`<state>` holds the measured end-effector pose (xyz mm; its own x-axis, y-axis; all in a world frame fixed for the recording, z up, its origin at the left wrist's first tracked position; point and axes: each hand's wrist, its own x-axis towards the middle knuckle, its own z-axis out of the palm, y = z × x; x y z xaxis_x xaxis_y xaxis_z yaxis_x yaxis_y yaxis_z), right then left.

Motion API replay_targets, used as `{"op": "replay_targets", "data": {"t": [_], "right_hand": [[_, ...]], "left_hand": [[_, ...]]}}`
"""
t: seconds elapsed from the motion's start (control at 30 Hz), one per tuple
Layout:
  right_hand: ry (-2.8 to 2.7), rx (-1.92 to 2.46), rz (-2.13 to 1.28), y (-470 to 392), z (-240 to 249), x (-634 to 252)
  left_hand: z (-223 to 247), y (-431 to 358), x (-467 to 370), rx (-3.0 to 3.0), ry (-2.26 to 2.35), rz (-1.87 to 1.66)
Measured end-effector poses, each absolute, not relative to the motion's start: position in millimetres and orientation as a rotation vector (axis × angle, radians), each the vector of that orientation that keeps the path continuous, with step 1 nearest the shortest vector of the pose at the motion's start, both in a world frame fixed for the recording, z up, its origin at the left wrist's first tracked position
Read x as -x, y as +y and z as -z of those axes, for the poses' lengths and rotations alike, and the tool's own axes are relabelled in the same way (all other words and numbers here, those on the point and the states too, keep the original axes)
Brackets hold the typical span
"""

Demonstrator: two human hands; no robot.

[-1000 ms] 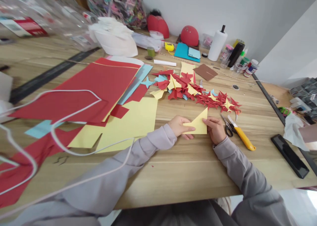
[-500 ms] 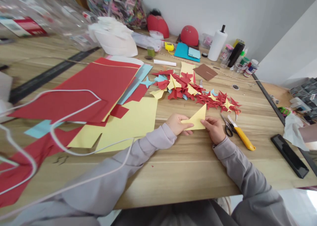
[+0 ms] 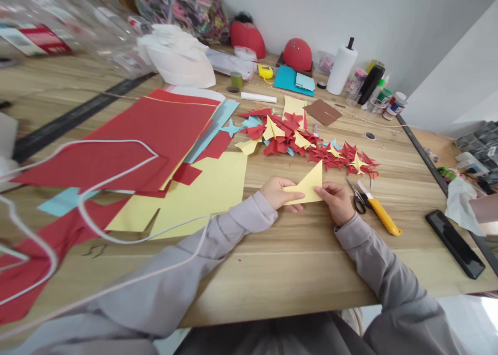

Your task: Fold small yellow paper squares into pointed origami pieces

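Between my hands is a folded piece of yellow paper (image 3: 311, 186), with one pointed corner standing up. My left hand (image 3: 278, 193) pinches its left side, thumb on the near face and the other fingers behind. At the right edge, the thumb and forefinger of my right hand (image 3: 335, 202) are closed on the paper. Just beyond lies a long heap of folded paper stars (image 3: 286, 134), mostly red with some yellow and light blue ones. Scissors (image 3: 359, 202) and a yellow utility knife (image 3: 379, 212) rest right of my right hand.
Large red paper sheets (image 3: 155, 137) and a yellow sheet (image 3: 210, 189) lie left, crossed by a white cord (image 3: 112, 142). A black phone (image 3: 455, 243) is at the right. Bottles (image 3: 375, 87) and a paper roll (image 3: 341, 69) stand behind. Another person's arm (image 3: 484, 209) shows at the right edge.
Almost nothing differs. The raised tip of the yellow paper sits very slightly lower and further left; both hands keep their grip.
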<state>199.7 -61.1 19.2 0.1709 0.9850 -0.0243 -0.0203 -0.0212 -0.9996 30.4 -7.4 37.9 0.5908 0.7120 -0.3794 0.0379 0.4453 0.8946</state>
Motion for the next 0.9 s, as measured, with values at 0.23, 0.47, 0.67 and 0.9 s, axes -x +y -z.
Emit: {"op": "replay_targets", "data": {"t": [0.23, 0.47, 0.67, 0.9], "right_hand": [[-0.959, 1.284, -1.060, -59.8, -16.9, -200.4], [-0.909, 1.257, -1.048, -60.1, -13.8, -199.9], [-0.874, 1.216, -1.056, -59.3, -13.0, -200.4], [-0.742, 1.182, -1.069, -58.5, -15.1, -199.6]], "left_hand": [[-39.4, -10.3, -33.1, -0.855, 0.874, -0.640], [-39.8, -22.5, -40.6, -0.872, 0.948, -0.758], [-37.1, -21.9, -41.4, -0.879, 0.943, -0.772], [-33.7, -22.4, -39.8, -0.976, 0.883, -0.923]]}}
